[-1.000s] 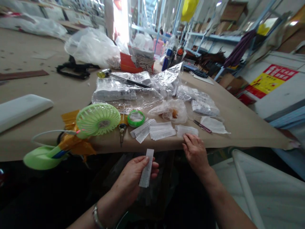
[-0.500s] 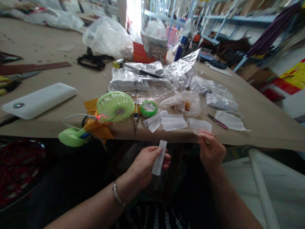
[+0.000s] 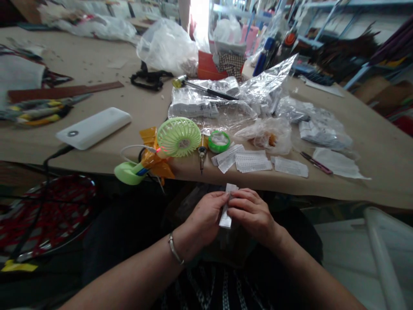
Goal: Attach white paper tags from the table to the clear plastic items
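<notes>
In front of the table edge, my left hand [image 3: 206,215] pinches a narrow stack of white printed paper labels [image 3: 226,218] between thumb and fingers. My right hand [image 3: 253,214] is closed at the stack's right side, its fingertips pressed on the labels. Whether a separate slip sits in those fingers is hidden. On the table just beyond lie a fanned pile of printed labels [image 3: 253,161], looser strips [image 3: 229,157] to its left and another small pile [image 3: 291,166] to its right. Purple-handled tweezers [image 3: 316,163] rest farther right beside a crumpled white sheet [image 3: 337,162].
A green fan [image 3: 179,137] is taped at the table edge, near a soldering iron [image 3: 202,157] and a green round tin [image 3: 218,142]. Plastic bags of label bundles [image 3: 193,105] lie behind. A white power bank [image 3: 94,128] and pliers [image 3: 45,113] are left.
My right hand has come left from near the label piles to the stack in my left hand. The view has turned slightly left.
</notes>
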Motion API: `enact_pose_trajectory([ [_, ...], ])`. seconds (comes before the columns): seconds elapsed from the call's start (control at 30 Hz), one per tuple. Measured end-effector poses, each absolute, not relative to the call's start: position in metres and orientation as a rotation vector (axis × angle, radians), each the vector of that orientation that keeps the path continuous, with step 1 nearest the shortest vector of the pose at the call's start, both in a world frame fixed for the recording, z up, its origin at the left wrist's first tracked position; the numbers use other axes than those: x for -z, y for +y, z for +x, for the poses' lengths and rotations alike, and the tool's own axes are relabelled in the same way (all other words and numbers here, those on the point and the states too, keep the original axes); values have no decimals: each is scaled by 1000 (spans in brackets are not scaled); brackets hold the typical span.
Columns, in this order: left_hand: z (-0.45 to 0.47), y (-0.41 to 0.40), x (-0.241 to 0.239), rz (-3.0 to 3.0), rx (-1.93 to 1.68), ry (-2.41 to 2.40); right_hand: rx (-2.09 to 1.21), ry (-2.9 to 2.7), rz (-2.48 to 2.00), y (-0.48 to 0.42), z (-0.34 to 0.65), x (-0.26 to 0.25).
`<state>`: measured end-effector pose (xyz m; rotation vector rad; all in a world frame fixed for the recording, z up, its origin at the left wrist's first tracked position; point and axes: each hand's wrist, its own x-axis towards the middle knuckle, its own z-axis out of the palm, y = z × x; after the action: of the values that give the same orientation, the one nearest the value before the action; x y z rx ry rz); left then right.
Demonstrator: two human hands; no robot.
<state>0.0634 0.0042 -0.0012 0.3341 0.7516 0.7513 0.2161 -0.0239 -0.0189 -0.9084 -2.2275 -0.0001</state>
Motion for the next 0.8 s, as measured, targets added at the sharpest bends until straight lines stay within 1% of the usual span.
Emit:
enact_pose_trajectory([
  [0.27,62,2,0,343,-721,759,-49,-2296,-939,-26,218,19],
  [0.33,61,2,0,345,-716,783,-112,-2259,-946,-29,218,18],
  [0.4,60,1,-2,366,-693,811,-222,-2100,-997,-32,217,16],
  [0.5,57,-1,-8,413,-605,841,-531,-1627,-1198,-32,214,16],
  [0.57,56,-2,-12,439,-554,851,-883,-1339,-1276,-30,212,17],
  [0.63,55,-4,-14,461,-527,852,-1239,-1144,-1240,-25,209,20],
  [0.67,54,-5,-14,471,-516,846,-1360,-1066,-1207,-23,208,21],
  [0.73,53,-6,-12,492,-503,830,-1473,-945,-1161,-21,203,23],
  [0.8,52,-7,-8,514,-497,809,-1495,-880,-1155,-20,198,23],
])
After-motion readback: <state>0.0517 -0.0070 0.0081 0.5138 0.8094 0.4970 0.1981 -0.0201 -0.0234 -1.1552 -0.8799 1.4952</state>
